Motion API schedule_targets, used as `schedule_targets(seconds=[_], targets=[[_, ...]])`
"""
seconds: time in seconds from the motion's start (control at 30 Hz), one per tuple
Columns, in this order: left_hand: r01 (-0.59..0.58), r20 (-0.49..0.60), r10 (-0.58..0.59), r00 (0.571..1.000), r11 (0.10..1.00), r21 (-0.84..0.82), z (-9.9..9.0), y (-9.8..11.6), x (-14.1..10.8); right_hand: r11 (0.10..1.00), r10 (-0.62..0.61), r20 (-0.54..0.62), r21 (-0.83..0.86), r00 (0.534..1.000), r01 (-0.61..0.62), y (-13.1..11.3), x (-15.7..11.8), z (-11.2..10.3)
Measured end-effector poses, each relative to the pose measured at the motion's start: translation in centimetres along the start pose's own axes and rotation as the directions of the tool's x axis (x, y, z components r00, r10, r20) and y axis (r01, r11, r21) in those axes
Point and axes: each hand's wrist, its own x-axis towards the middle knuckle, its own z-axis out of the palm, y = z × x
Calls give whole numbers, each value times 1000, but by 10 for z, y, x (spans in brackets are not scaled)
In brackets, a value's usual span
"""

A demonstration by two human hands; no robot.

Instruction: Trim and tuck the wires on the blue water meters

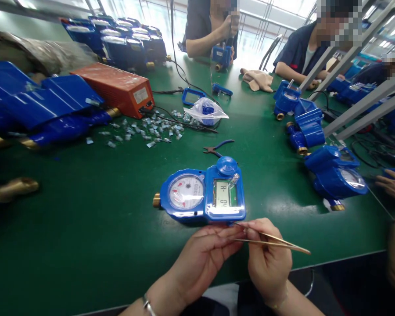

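A blue water meter (191,215) lies on the green table in front of me, with a round dial, a small lit display and a raised round lid. A small clear piece (233,181) rests over its display window. My right hand (270,259) is closed on a pair of tweezers (292,246), their tips at the meter's near edge. My left hand (202,259) lies beside that edge, fingers stretched toward the tweezer tips and seeming to touch the meter. Whether anything small sits between its fingertips is hidden. Blue-handled pliers (212,150) lie just behind the meter.
Many small clear tags (151,127) are scattered before an orange box (118,87). A plastic bag (207,109) lies beyond. More blue meters stand left (52,105) and right (335,175). Co-workers sit across the table; another person's hand (393,184) is at far right.
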Motion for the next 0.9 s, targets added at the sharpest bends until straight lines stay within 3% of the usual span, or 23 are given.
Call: schedule_targets(seconds=[0.13,0.27,0.43,0.53,0.73,0.9], targets=[[-28,-11,28,1000,1000,-1,-2,1,0,1000,2,61,-10,998,-2,-3,2,0],[-39,-37,38,999,999,-34,-4,-1,1,989,-57,127,-127,990,74,-13,8,-3],[-57,-9,57,998,997,-58,-7,-4,1,912,-180,194,-335,964,238,-29,12,-7],[-58,-2,58,998,995,-77,-8,-4,-1,861,-186,232,-430,955,272,-36,14,-9],[-43,60,48,997,996,-77,-10,-6,-1,840,-120,279,-483,953,248,-39,18,-10],[-40,65,45,997,996,-75,-10,-7,-1,906,60,265,-419,962,59,-34,22,-13]])
